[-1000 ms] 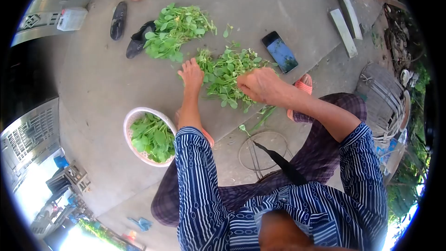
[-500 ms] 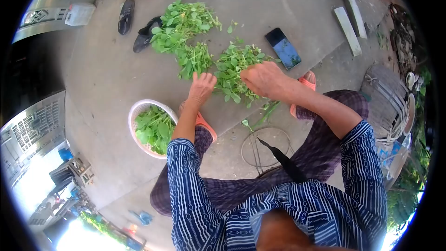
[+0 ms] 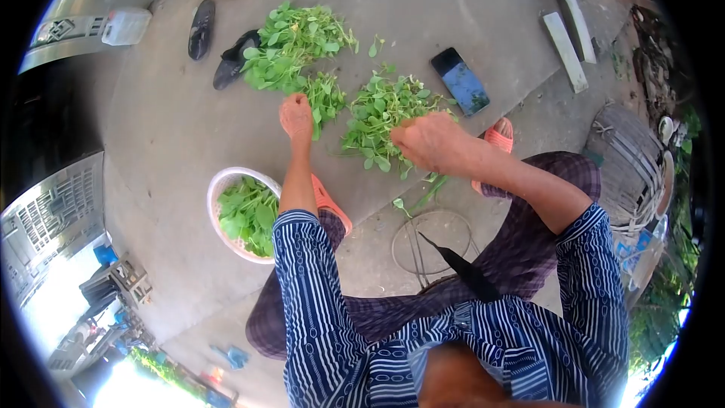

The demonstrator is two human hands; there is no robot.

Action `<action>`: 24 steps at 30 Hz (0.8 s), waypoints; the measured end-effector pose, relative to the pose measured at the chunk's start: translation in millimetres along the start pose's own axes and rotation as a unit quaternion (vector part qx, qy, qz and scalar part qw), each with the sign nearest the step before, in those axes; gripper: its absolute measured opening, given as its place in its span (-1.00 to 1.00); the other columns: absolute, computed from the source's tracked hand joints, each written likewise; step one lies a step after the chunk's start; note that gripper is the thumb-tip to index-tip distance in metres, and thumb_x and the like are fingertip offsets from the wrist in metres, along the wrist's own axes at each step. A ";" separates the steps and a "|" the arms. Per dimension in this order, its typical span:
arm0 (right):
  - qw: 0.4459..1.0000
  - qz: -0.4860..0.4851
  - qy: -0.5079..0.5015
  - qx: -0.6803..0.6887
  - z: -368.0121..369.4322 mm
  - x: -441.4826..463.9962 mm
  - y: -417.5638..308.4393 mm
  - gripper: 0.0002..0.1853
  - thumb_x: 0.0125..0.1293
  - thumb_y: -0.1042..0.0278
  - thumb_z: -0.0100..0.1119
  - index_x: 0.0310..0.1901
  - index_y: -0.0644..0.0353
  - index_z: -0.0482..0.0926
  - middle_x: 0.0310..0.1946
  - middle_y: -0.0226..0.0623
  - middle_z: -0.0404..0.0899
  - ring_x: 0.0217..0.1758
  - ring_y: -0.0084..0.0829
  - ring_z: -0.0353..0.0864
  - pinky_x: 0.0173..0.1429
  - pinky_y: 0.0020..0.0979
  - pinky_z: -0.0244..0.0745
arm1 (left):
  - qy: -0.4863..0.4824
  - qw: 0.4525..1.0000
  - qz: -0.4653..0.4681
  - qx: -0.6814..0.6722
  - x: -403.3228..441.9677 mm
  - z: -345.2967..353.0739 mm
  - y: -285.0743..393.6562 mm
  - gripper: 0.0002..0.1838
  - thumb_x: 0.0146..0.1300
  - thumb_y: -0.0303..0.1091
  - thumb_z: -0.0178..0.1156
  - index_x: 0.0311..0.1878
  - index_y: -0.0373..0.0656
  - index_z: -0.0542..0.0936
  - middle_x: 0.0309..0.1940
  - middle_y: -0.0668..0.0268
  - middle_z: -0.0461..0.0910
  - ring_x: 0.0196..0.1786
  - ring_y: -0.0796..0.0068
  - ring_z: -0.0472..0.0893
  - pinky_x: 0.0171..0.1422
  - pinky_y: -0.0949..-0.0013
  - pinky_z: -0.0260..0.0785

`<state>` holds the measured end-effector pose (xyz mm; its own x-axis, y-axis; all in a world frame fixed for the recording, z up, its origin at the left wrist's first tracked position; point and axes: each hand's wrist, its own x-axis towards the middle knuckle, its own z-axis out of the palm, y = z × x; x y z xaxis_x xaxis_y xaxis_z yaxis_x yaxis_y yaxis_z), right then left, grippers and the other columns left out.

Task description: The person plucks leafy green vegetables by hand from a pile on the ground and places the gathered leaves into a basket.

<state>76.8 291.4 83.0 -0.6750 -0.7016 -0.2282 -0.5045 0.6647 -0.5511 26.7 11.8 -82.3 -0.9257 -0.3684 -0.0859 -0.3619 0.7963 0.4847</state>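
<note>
My left hand is closed, its fingers curled, at the left edge of a small pile of leafy greens. Whatever it may hold is hidden. My right hand is closed over the near right side of another heap of leafy greens; its fingertips are bunched and I cannot make out what is in them. A larger heap of greens lies beyond, touching the small pile. Left of my left forearm stands a white basket with picked green leaves inside.
A phone lies right of the greens. Dark shoes are at the far left, beside the largest heap. A round wire frame is between my legs. Pale bars and a woven basket stand at the right.
My left hand has moved up and left, from between the piles to the small pile's left edge, and its fingers have curled in. My right hand has moved slightly downward.
</note>
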 end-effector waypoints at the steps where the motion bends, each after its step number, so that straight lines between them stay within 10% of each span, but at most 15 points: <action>1: 1.000 0.003 -0.002 -0.002 -1.5 -0.1 -0.6 -0.91 -0.01 0.45 0.03 -0.50 0.28 0.48 -0.56 -0.07 0.53 -0.43 -0.12 0.59 -0.35 -0.17 0.46 | -0.013 0.999 0.026 0.020 6.8 7.1 -3.6 -0.84 0.03 -0.27 0.06 -0.44 -0.11 0.57 -0.40 0.17 0.55 -0.20 0.13 0.48 -0.08 0.17 0.30; 6: 0.999 0.017 -0.041 -0.014 -1.5 1.6 0.5 -0.90 0.01 0.44 0.04 -0.46 0.28 0.48 -0.54 -0.10 0.54 -0.41 -0.13 0.60 -0.34 -0.18 0.47 | 0.073 0.976 0.117 0.171 7.3 31.4 -4.9 -0.79 -0.06 -0.25 0.15 -0.34 -0.13 0.56 -0.39 0.14 0.55 -0.17 0.10 0.47 -0.04 0.22 0.30; 17: 0.998 -0.005 -0.058 -0.029 -0.5 -1.4 2.3 -0.90 0.00 0.44 0.07 -0.46 0.27 0.48 -0.52 -0.10 0.54 -0.38 -0.13 0.60 -0.33 -0.18 0.48 | -0.233 0.948 -0.069 -0.205 27.0 6.0 -29.1 -0.76 -0.10 -0.30 0.29 -0.35 -0.21 0.58 -0.58 0.43 0.50 -0.51 0.62 0.41 -0.41 0.51 0.24; 24: 0.998 -0.029 -0.041 -0.032 -4.0 -9.4 2.0 -0.91 -0.02 0.45 0.06 -0.47 0.28 0.48 -0.55 -0.11 0.53 -0.40 -0.13 0.59 -0.34 -0.18 0.46 | -0.168 0.943 -0.082 -0.274 18.5 -8.7 -13.9 -0.81 -0.04 -0.32 0.28 -0.37 -0.21 0.59 -0.61 0.49 0.45 -0.55 0.73 0.33 -0.48 0.59 0.15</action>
<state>80.0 300.3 87.3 -0.5988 -0.7561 -0.2640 -0.5759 0.6356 -0.5141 15.5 -10.3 -83.1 -0.8780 -0.2185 -0.4259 -0.4777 0.3404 0.8099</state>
